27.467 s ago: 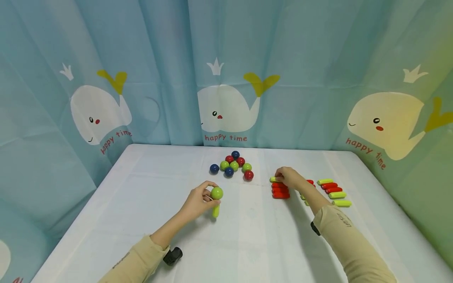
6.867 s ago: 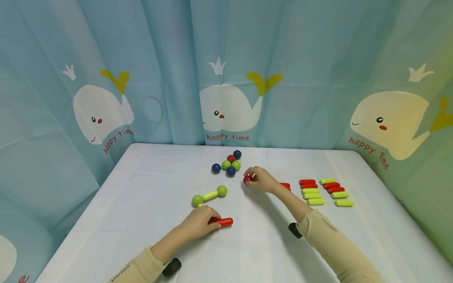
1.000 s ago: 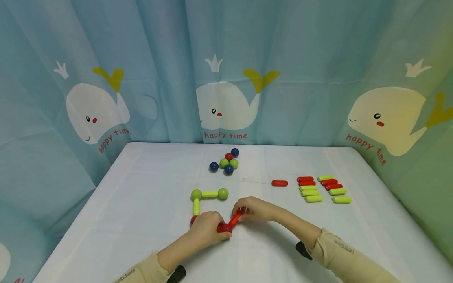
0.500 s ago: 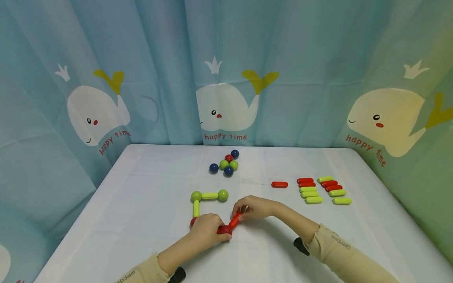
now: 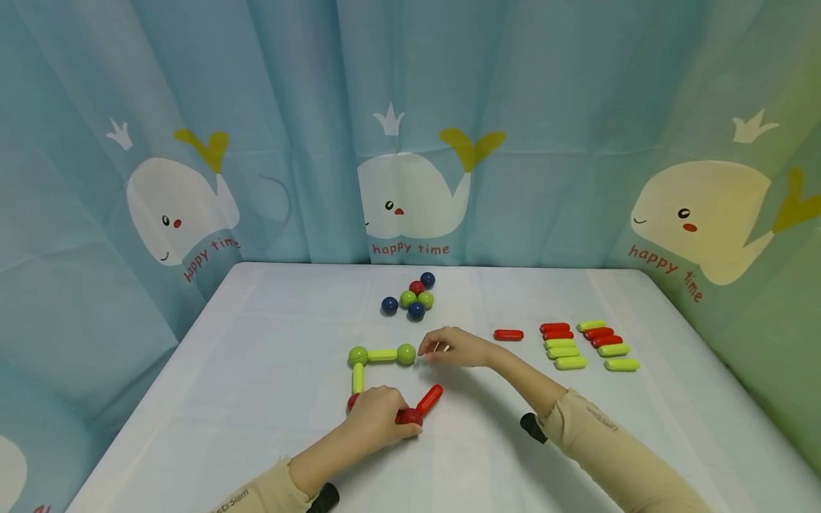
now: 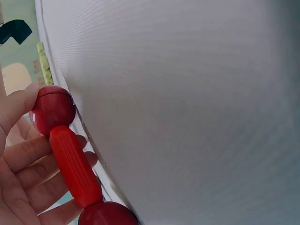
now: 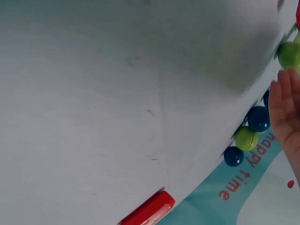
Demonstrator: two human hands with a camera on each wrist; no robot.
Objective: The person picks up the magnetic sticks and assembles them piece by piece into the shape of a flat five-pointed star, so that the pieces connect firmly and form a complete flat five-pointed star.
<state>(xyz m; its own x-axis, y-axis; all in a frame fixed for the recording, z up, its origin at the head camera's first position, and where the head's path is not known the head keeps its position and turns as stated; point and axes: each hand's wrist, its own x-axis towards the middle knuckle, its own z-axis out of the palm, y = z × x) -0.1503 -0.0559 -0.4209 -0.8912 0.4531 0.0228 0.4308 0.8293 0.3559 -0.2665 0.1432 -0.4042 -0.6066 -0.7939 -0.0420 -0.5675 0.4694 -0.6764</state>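
Note:
In the head view, my left hand [image 5: 375,420] grips the lower side of a ball-and-rod building-toy figure on the table. The left wrist view shows the thumb on a red ball [image 6: 54,110] and fingers behind a red rod [image 6: 75,164], which joins another red ball [image 6: 108,214]. A second red rod [image 5: 430,399] slants up from the right-hand ball, its far end free. Green rods [image 5: 382,355] and green balls [image 5: 358,355] form the left and top sides. My right hand [image 5: 458,348] holds nothing; its relaxed fingers are beside the end green ball [image 5: 406,354]. Contact is unclear.
Behind the figure sits a cluster of loose blue, green and red balls [image 5: 416,311]. One red rod [image 5: 509,335] lies to the right, left of two columns of red and green rods [image 5: 561,352]. A whale-print curtain [image 5: 308,142] hangs behind the table.
In the last half second my right hand has let go of the slanted red rod and moved away to the green ball. The left hand keeps its grip. Earlier, fewer pieces were joined.

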